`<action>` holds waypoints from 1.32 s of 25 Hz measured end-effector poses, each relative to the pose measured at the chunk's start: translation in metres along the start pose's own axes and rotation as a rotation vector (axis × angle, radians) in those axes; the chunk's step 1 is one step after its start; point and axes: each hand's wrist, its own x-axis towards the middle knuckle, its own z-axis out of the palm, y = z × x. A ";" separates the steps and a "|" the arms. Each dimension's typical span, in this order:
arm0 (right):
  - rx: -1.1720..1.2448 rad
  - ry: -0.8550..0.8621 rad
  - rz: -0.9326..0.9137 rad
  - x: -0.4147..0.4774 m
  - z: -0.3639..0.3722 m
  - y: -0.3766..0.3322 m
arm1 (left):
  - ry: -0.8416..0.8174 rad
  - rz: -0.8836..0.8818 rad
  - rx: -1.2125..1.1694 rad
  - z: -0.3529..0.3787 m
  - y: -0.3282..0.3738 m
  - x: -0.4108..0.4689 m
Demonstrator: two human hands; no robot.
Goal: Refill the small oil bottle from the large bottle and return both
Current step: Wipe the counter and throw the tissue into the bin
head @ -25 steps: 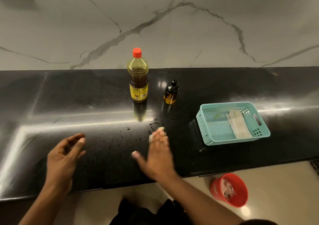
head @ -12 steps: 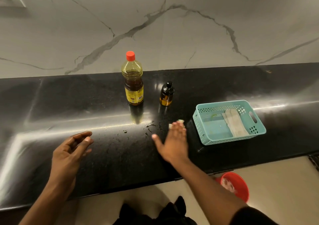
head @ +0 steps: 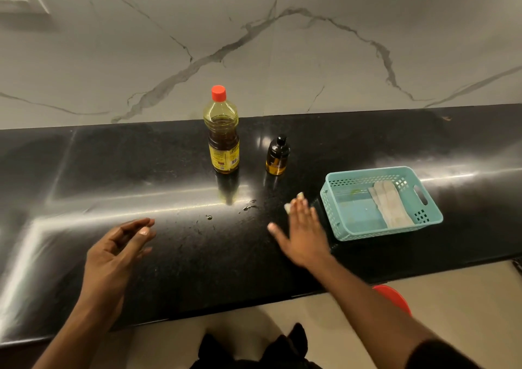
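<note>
The large oil bottle [head: 223, 142], red-capped with a yellow label, stands upright at the back of the black counter [head: 70, 170]. Just to its right stands the small amber bottle [head: 277, 156] with its black cap on. My right hand [head: 302, 235] lies flat on the counter in front of the small bottle, pressing a small white tissue [head: 288, 207] that peeks out past the fingertips. My left hand [head: 115, 255] hovers over the counter's near left part, fingers loosely curled and holding nothing.
A teal plastic basket [head: 367, 234] with a folded pale cloth [head: 391, 207] inside sits right beside my right hand. Oil drops [head: 250, 207] spot the counter in front of the large bottle. A red bucket [head: 395, 298] stands on the floor below the counter edge.
My right hand has slid the tissue rightward across the counter toward the basket. My left hand has barely moved. Both bottles stand where they were.
</note>
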 end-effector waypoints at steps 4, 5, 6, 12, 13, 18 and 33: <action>0.104 0.055 0.068 0.043 -0.009 -0.068 | 0.037 -0.012 0.006 -0.021 -0.011 -0.005; 0.120 0.045 -0.060 0.029 0.004 -0.105 | 0.029 -0.013 0.011 -0.019 -0.011 -0.004; 0.138 0.027 -0.226 0.006 0.019 -0.143 | 0.022 -0.013 0.011 -0.016 -0.010 -0.003; 0.035 -0.073 -0.713 -0.063 0.041 -0.151 | -0.035 -0.005 -0.002 0.024 0.004 0.013; 0.009 -0.027 -0.567 -0.043 0.031 -0.119 | -0.039 -0.009 -0.008 0.026 0.004 0.013; 0.025 -0.006 0.127 0.056 -0.024 -0.009 | 0.024 -0.025 -0.030 0.008 -0.006 0.005; -0.009 0.040 -0.163 -0.002 0.000 -0.053 | 0.059 -0.048 -0.003 -0.007 -0.004 -0.001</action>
